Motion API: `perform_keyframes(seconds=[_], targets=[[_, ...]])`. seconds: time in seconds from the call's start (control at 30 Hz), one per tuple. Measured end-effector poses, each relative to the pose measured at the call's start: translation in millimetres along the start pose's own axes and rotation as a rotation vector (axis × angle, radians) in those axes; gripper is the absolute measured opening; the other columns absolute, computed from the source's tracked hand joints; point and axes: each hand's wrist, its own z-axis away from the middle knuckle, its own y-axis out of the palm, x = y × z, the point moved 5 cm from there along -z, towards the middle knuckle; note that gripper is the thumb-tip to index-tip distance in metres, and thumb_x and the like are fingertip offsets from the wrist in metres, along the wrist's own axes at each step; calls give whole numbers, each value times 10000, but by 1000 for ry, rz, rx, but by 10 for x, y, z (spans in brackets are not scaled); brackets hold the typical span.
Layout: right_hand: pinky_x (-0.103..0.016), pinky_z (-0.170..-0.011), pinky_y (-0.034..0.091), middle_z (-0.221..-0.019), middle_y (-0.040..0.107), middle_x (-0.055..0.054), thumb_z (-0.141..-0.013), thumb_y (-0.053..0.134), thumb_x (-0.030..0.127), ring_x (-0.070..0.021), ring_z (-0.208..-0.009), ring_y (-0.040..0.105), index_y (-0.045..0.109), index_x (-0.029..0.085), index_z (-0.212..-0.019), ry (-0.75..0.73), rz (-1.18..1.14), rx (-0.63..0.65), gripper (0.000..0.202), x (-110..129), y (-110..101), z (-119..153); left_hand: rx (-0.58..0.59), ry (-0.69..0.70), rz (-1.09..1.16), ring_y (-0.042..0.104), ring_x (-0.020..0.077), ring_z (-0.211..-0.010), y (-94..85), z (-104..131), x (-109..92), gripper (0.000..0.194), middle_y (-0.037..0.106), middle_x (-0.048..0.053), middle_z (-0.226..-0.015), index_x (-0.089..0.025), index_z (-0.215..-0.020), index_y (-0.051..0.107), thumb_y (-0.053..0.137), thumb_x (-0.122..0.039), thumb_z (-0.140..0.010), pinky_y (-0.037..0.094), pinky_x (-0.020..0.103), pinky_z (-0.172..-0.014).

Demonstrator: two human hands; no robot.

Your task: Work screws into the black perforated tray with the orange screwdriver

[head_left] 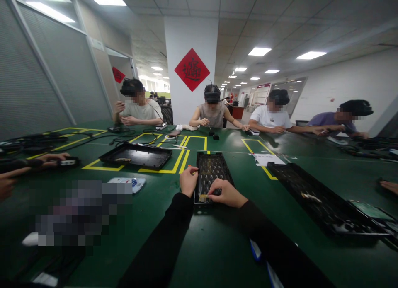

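In front of me on the green table lies a long black tray (214, 165) with rows of small pale and dark parts inside. My left hand (188, 182) is at its left wall, fingers closed together; a tiny orange tip (189, 166) shows beside them, and what they grip is too small to name. Over the near end of the tray, my right hand (226, 192) is pinched with thumb and forefinger. Its fingertips are beside a small tan piece (204, 198) in the tray's near left corner. Whether the pinch holds anything is hidden.
Another black tray (137, 156) lies to the left, and a longer black tray (320, 197) to the right. A light-blue packet (129, 184), cables (27, 146) and a paper sheet (269, 159) lie around. Several people sit across the table; other people's hands show at both sides.
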Motion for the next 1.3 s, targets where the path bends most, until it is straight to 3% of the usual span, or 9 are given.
perform_keyframes(seconds=[0.63,0.77,0.83,0.9,1.0,1.1,1.2,1.3], targets=[[-267,-729,413,-743,632,-28,-688,651,302,-148,-764,547,670,180,-702,29,-5,15,124,-35,-36,52,56,-59,116,624,126,-824,75,-65,135,169,665,25,-917,-177,-807,630,522,-154,-680,474,248,-775],[-262,-700,419,-759,633,-34,-692,650,319,-150,-760,545,679,184,-728,52,-2,34,142,-57,-13,52,62,-43,12,609,142,-867,50,-48,48,155,656,34,-942,-180,-805,626,501,-174,-714,458,275,-809],[-261,-704,418,-768,633,-34,-700,642,321,-148,-762,545,681,185,-743,53,-3,39,147,-60,-4,54,38,11,-109,585,168,-928,-54,-5,-89,164,646,54,-955,-178,-836,620,493,-195,-734,432,305,-856],[-262,-709,417,-769,631,-35,-708,635,318,-147,-762,544,678,183,-739,53,1,36,145,-62,1,55,-62,80,-297,518,226,-1051,-261,78,-274,210,588,106,-1083,-167,-917,600,495,-229,-746,376,365,-924],[-267,-706,413,-757,626,-34,-713,628,320,-149,-753,540,672,181,-729,67,19,27,147,-67,8,52,-255,23,-630,465,333,-1095,-700,289,-479,457,328,229,-1330,-105,-1140,474,509,-339,-748,368,451,-899],[-268,-707,411,-760,623,-34,-723,614,325,-149,-757,540,669,178,-733,87,14,43,158,-67,22,44,-176,-127,-861,602,282,-801,-1073,531,-497,520,303,293,-1309,-75,-1156,428,438,-432,-778,469,378,-650],[-266,-706,411,-765,617,-35,-729,607,317,-147,-756,541,662,171,-729,106,3,54,157,-60,24,40,-181,-173,-1053,610,231,-682,-1399,738,-464,517,251,285,-1342,-86,-1147,416,322,-474,-820,461,333,-534],[-270,-710,408,-760,613,-29,-735,597,300,-147,-755,538,649,172,-726,114,3,70,139,-45,19,43,-177,-215,-1172,608,217,-629,-1586,842,-390,522,265,299,-1330,-69,-1086,446,277,-492,-829,444,313,-478]])
